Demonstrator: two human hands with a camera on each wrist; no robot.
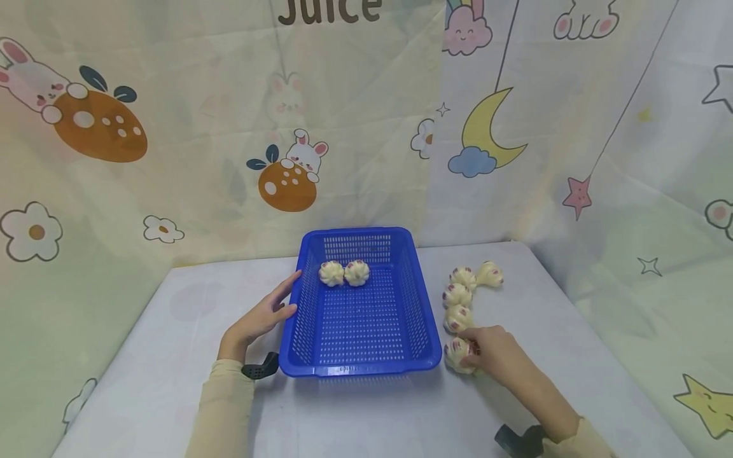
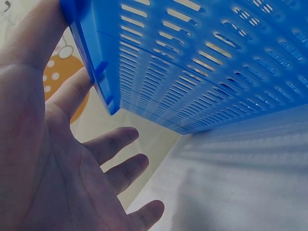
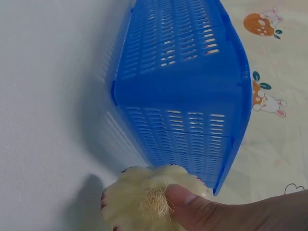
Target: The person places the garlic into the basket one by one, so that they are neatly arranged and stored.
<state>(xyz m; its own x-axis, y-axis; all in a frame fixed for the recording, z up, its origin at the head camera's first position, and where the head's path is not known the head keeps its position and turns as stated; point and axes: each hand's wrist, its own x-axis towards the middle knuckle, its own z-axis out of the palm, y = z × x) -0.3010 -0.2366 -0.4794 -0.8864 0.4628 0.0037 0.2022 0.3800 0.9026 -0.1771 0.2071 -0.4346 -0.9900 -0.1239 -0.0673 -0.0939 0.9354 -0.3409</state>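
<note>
A blue plastic basket (image 1: 359, 369) stands on the table, with two garlic bulbs (image 1: 357, 273) lying side by side near its far left corner. My left hand (image 1: 260, 321) touches the basket's left rim with thumb and index finger, the other fingers stretched out beneath in the left wrist view. To the right of the basket, my right hand (image 1: 501, 356) pinches a cream garlic bulb (image 3: 132, 199) with purple streaks. Its root tuft faces the right wrist camera beside the thumb. Whether this bulb touches the table is unclear. Beyond it, several more garlic bulbs (image 1: 457, 296) form a row.
A white cloth covers the table (image 1: 217, 286). Behind it hangs a printed curtain (image 1: 212, 127) with rabbits and flowers, and another printed cloth (image 1: 630, 191) runs along the right side. Dark wrist cameras (image 1: 262, 367) sit at both wrists.
</note>
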